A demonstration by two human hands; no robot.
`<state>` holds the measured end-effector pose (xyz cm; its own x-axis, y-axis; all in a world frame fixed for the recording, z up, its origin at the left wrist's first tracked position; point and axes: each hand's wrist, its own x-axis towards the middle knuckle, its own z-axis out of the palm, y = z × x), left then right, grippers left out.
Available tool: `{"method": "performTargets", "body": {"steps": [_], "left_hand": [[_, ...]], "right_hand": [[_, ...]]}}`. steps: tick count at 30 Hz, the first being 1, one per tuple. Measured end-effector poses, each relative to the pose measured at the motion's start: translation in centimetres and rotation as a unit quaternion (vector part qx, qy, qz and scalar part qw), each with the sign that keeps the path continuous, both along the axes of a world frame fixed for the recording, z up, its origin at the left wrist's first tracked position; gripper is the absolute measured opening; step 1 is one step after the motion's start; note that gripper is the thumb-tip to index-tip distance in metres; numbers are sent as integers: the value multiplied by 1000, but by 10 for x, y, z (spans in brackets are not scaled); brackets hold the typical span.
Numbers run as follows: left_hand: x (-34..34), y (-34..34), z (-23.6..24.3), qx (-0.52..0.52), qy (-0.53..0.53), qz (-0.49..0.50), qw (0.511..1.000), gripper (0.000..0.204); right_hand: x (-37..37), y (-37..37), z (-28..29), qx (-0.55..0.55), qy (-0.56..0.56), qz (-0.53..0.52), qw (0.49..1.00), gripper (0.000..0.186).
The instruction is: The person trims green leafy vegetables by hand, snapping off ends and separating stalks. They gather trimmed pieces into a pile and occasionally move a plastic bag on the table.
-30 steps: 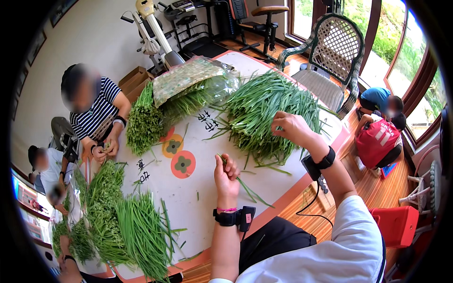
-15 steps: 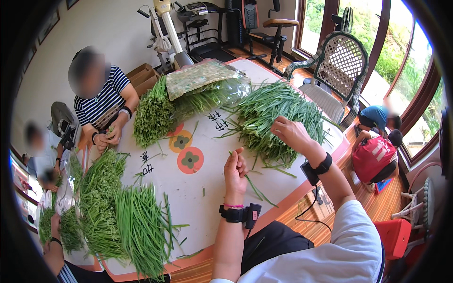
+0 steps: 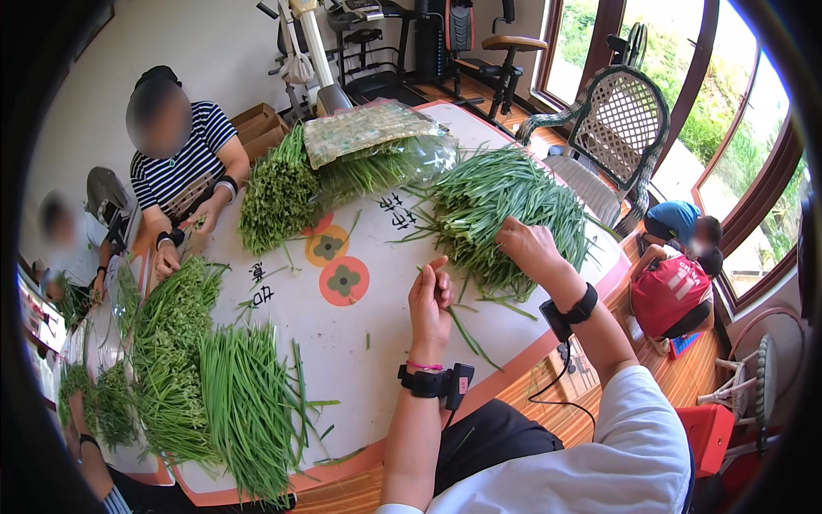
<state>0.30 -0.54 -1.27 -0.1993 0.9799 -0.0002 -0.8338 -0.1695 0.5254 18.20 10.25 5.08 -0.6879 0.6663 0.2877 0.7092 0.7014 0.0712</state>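
My left hand (image 3: 431,301) is closed around a few garlic chive stalks (image 3: 469,336), held above the near part of the table; their green ends poke out below the fingers. At the near edge of a big heap of garlic chives (image 3: 505,193), my right hand (image 3: 533,247) has its fingers pinched together and bent down against the leaves. Whatever lies between those fingertips is hidden. To the left, an aligned bundle of garlic chives (image 3: 248,403) lies beside a pile of leafier green stems (image 3: 178,343).
A clear bag of greens (image 3: 377,158) and a bunch with budded tips (image 3: 278,193) occupy the table's (image 3: 342,360) far side. Across from me a person in a striped shirt (image 3: 193,141) handles greens. Others work at left. A wicker chair (image 3: 621,120) stands right; two people crouch beyond.
My right hand has dipped slightly toward the heap, its fingers more bent. My left hand has barely shifted. The striped-shirt person's hands have moved apart.
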Motion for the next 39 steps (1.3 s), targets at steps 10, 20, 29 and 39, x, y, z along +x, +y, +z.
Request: {"method": "performTargets", "body": {"steps": [10,20,29,39], "left_hand": [[1,3,-6,6,55,18,998,34],[9,1,1,66,166,50,983,40],[6,-7,13,-42,128,128,983,31],[1,-2,9,-27,126,69,989,37]], "right_hand": [[-5,-14,14,34,102,45,993,7],[-58,-63,16,-34,272,163,948,8],[6,-25,9,17,239,-2,971,6],[62,-19,-2,-104,113,16,988,15]]}}
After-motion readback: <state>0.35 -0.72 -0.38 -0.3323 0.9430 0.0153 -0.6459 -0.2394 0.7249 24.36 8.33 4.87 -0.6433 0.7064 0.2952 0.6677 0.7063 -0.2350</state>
